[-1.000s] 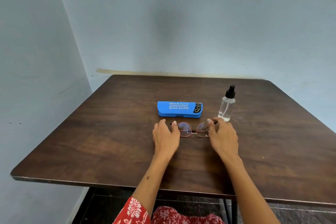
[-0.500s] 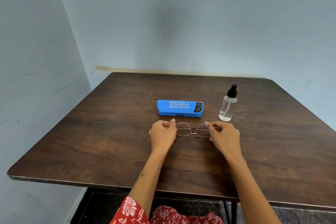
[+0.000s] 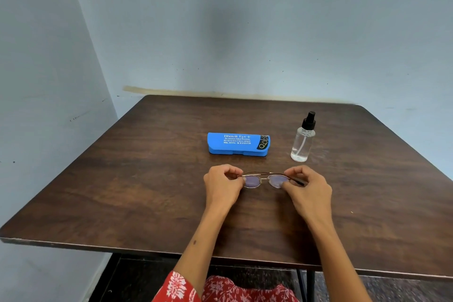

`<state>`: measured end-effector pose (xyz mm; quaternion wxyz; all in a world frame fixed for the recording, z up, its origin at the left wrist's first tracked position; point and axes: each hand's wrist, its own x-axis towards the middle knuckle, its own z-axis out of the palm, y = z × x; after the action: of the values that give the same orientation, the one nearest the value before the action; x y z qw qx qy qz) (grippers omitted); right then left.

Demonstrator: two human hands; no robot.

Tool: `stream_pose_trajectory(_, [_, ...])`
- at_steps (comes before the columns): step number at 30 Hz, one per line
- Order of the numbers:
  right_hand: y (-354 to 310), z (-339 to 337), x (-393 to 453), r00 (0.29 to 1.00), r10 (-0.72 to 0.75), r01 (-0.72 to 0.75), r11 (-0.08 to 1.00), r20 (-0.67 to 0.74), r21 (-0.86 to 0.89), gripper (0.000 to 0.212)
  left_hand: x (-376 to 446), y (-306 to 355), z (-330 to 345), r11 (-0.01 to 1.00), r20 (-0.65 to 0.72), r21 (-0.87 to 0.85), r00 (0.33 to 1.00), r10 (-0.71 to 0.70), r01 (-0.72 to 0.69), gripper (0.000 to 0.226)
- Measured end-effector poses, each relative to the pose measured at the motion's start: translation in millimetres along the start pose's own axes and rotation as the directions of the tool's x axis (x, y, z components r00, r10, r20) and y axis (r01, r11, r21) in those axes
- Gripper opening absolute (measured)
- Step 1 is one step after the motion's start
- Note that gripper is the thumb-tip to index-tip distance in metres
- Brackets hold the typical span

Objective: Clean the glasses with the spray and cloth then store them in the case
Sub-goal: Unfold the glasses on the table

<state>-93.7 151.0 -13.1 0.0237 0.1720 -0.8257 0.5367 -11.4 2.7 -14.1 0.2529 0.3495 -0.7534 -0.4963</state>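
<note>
Thin metal-framed glasses (image 3: 263, 179) with folded arms are held just above the dark wooden table (image 3: 147, 191). My left hand (image 3: 224, 185) pinches their left end and my right hand (image 3: 307, 187) pinches their right end. Behind them a shut blue glasses case (image 3: 239, 143) with white print lies flat. A clear spray bottle (image 3: 302, 138) with a black nozzle stands upright to the right of the case. No cloth is in view.
The table stands in a corner, with pale blue walls at the back and the left. Its front edge runs across the lower part of the view, above my red patterned clothing (image 3: 220, 289).
Both hands went from resting flat beside the glasses to pinching their ends. The glasses have tipped up off the table and shifted slightly toward me.
</note>
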Motion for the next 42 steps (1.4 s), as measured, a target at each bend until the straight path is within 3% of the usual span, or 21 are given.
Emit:
stream_pose_trajectory(5, [2.7,4.0,3.2,0.999,-0.028,0.032,0.992,0.034,-0.118,0.036,-2.1,-3.4,3.4,0.973,-0.021,0.143,0.982,0.186,-0.181,0.01])
stream_pose_trajectory(10, [0.6,7.4,3.1,0.999,-0.044,0.05,0.943,0.024,-0.33,0.037,-3.3,-8.7,6.4,0.95,-0.045,0.153,0.959,0.281,-0.271,0.011])
stream_pose_trajectory(18, [-16.6,20.9,9.4,0.942,-0.266,0.329,0.849,0.203,-0.414,0.025,-5.4,-13.6,9.7,0.922,-0.056,0.164,0.93,0.364,-0.351,0.014])
stream_pose_trajectory(24, [-25.1,26.2,14.1,0.904,-0.292,0.419,0.757,0.313,-0.501,0.017,-5.6,-15.8,8.8,0.907,-0.044,0.181,0.918,0.394,-0.38,0.014])
stream_pose_trajectory(28, [-24.3,18.3,14.5,0.911,-0.319,0.402,0.828,0.262,-0.391,0.015,-4.1,-16.1,10.5,0.906,-0.063,0.173,0.914,0.402,-0.386,0.012])
stream_pose_trajectory(34, [-18.5,-1.6,18.7,0.914,-0.405,0.404,0.893,0.037,-0.198,0.011,-4.6,-16.8,12.8,0.915,-0.053,0.153,0.922,0.384,-0.373,0.012])
stream_pose_trajectory(42, [-4.6,-26.9,25.9,0.984,-0.145,0.155,0.984,-0.102,0.091,0.025,-6.9,-14.3,13.3,0.895,-0.044,0.226,0.914,0.403,-0.384,0.011])
